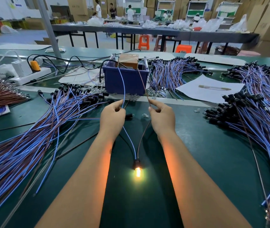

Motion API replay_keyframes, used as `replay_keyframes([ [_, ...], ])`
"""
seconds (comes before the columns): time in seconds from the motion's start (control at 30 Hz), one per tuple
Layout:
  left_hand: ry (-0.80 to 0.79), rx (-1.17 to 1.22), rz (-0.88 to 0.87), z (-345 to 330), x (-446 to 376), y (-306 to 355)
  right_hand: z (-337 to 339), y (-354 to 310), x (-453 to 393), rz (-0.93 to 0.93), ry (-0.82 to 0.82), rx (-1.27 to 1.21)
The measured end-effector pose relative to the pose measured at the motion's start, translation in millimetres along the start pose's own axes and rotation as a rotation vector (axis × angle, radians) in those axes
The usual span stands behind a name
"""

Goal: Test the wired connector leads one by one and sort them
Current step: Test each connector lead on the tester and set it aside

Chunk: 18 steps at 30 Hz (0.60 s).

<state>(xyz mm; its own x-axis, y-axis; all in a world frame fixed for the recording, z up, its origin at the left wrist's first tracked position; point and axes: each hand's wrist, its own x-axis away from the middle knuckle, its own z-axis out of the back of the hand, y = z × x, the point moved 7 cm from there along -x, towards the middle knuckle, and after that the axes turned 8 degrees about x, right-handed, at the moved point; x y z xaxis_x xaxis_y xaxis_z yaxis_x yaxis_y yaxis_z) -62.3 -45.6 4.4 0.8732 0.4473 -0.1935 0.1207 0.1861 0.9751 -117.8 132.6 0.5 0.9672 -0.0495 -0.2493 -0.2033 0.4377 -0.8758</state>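
From the head camera, the left hand (112,115) pinches the blue lead (131,143) between thumb and curled fingers, and just beyond that pinch the lead's end meets the blue feed wire (122,81) that arcs down from the blue bin (125,79). The right hand (161,115) pinches the brown lead (142,137) the same way, its end meeting the thin brown feed wire (143,83) that slants down from the same bin. Both leads run back from the fingertips toward the person, converging between the forearms into a black socket (136,162), and just nearer the body than the socket sits the bulb (137,172), lit amber. So the piece under test lies behind the fingers, its long axis running from the body out toward the bin, forked at the far end with one tine in each hand; the socket hangs roughly midway between the two wrists, so neither hand is clearly nearer it. The glow suggests this lead passes, and the coming move is probably to pull both ends off the feed wires and carry the piece sideways. The left pile (32,137) fans out beyond the left knuckles; the right pile (254,129) lies well apart beyond the right wrist. Which pile takes good ones cannot be told from here.
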Motion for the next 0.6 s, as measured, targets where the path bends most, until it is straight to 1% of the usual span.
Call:
replay_keyframes([
  [0.2, -0.008, 0.001, -0.034, 0.1, 4.5, 8.6, -0.6, 0.2, 0.2, 0.009, -0.007, -0.014],
  [0.6, 0.004, -0.002, -0.006, -1.5, -1.4, -1.0, -2.4, 1.1, 0.4, 0.015, -0.006, -0.025],
])
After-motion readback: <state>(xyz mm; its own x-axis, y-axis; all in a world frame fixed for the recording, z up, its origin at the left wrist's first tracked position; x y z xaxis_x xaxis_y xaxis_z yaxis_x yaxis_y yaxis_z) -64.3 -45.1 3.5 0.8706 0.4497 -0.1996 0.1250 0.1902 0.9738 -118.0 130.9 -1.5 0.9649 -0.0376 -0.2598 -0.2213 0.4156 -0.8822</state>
